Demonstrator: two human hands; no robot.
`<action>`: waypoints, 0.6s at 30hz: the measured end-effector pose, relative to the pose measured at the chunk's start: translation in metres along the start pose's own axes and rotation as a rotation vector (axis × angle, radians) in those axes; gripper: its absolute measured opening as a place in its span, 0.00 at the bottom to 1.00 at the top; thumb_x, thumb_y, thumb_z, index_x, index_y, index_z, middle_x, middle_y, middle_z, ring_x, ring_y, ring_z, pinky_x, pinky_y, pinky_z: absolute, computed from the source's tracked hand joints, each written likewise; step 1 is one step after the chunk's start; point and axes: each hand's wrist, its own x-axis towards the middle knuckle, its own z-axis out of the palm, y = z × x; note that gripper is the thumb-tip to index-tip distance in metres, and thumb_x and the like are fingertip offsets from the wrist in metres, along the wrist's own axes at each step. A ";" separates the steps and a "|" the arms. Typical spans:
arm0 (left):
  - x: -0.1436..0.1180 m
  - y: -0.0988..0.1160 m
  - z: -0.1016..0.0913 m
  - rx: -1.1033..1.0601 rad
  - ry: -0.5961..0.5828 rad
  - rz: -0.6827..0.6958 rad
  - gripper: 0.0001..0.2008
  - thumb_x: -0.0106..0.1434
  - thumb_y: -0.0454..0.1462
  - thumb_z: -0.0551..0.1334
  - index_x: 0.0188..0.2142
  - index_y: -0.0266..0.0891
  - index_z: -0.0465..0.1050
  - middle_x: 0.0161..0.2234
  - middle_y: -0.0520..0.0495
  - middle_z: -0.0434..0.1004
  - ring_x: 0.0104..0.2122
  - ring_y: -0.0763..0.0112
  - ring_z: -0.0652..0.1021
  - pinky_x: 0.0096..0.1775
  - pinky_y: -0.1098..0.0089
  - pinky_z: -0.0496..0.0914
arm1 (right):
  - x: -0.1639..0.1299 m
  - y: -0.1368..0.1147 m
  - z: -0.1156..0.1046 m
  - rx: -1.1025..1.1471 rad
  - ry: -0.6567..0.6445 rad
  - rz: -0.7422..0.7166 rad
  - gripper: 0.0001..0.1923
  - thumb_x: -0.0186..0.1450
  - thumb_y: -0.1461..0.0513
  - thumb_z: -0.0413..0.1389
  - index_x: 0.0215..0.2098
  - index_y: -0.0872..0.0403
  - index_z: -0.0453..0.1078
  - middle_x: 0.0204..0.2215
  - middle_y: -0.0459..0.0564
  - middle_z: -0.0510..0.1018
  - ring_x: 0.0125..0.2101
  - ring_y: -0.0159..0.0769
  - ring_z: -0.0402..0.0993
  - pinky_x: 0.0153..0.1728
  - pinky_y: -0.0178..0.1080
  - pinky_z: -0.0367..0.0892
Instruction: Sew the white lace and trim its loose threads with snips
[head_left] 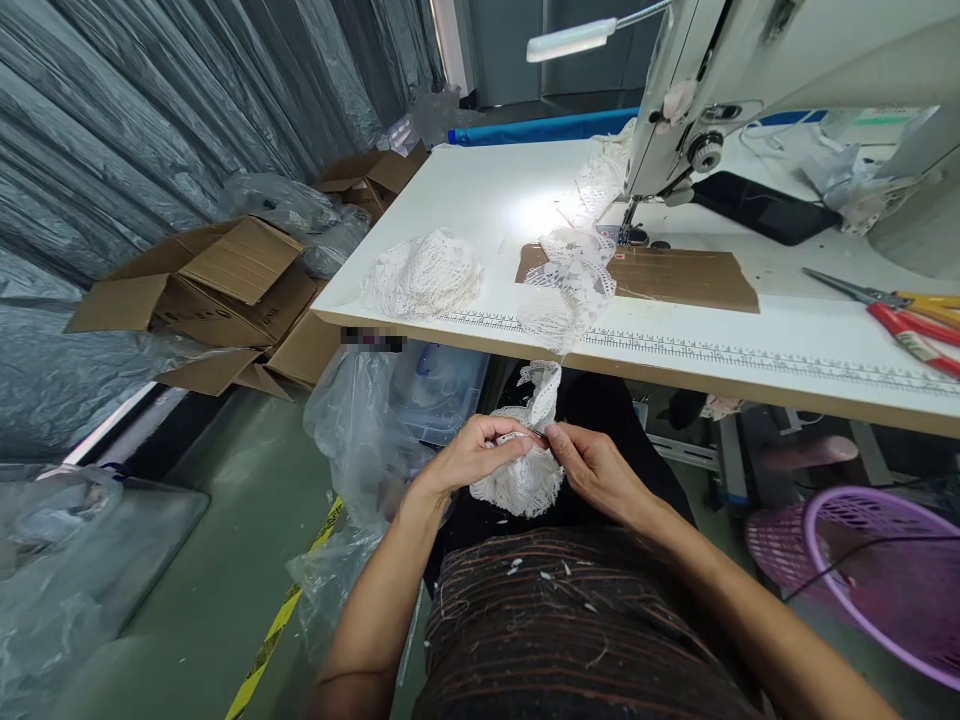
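Over my lap, below the table's front edge, both hands are closed on white lace trim (517,490). My left hand (480,450) pinches the lace between thumb and fingers. My right hand (592,465) meets it from the other side, fingertips pressed together at the lace's edge. A small dark sliver shows between the fingertips, too small to name. From my hands the lace strip runs up over the table edge to more lace (570,275) near the needle of the sewing machine (675,130). A separate lace pile (427,275) lies on the table's left.
On the white table (465,190) are a brown cardboard strip (686,278), a black phone-like slab (765,207) and red-handled scissors or pliers (911,335). A lamp (571,42) hangs above. Open cartons (240,290) stand left; a purple basket (810,520) stands right.
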 end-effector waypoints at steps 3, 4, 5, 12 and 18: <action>0.001 0.002 0.001 -0.031 -0.006 0.014 0.16 0.59 0.45 0.63 0.35 0.34 0.80 0.35 0.43 0.81 0.36 0.64 0.76 0.39 0.70 0.66 | 0.002 0.001 0.003 -0.027 0.050 -0.007 0.23 0.71 0.50 0.42 0.24 0.52 0.62 0.19 0.42 0.65 0.20 0.30 0.60 0.23 0.34 0.53; 0.002 0.002 0.002 -0.042 -0.004 0.017 0.15 0.59 0.45 0.63 0.35 0.34 0.80 0.35 0.43 0.81 0.36 0.64 0.76 0.39 0.70 0.66 | 0.002 0.002 0.005 -0.039 0.065 0.001 0.23 0.71 0.50 0.42 0.24 0.52 0.62 0.18 0.41 0.64 0.20 0.30 0.59 0.23 0.34 0.53; 0.002 0.003 0.002 -0.053 -0.002 0.019 0.15 0.59 0.45 0.63 0.34 0.34 0.80 0.35 0.43 0.80 0.36 0.64 0.76 0.39 0.70 0.66 | 0.001 0.004 0.005 -0.047 0.077 0.009 0.23 0.71 0.50 0.42 0.24 0.52 0.61 0.18 0.41 0.63 0.19 0.30 0.58 0.23 0.34 0.53; 0.005 0.001 0.000 -0.081 -0.030 0.009 0.12 0.59 0.42 0.64 0.31 0.33 0.79 0.27 0.49 0.76 0.28 0.73 0.71 0.32 0.74 0.61 | -0.004 0.002 0.004 -0.074 0.054 -0.027 0.21 0.72 0.52 0.41 0.26 0.52 0.64 0.20 0.43 0.68 0.21 0.32 0.62 0.24 0.34 0.54; 0.005 0.002 0.003 -0.118 -0.032 -0.003 0.13 0.58 0.43 0.65 0.32 0.33 0.79 0.30 0.47 0.77 0.30 0.71 0.71 0.32 0.73 0.62 | -0.003 0.004 0.005 -0.097 0.093 0.049 0.20 0.71 0.51 0.43 0.27 0.52 0.63 0.19 0.42 0.64 0.20 0.31 0.59 0.24 0.35 0.53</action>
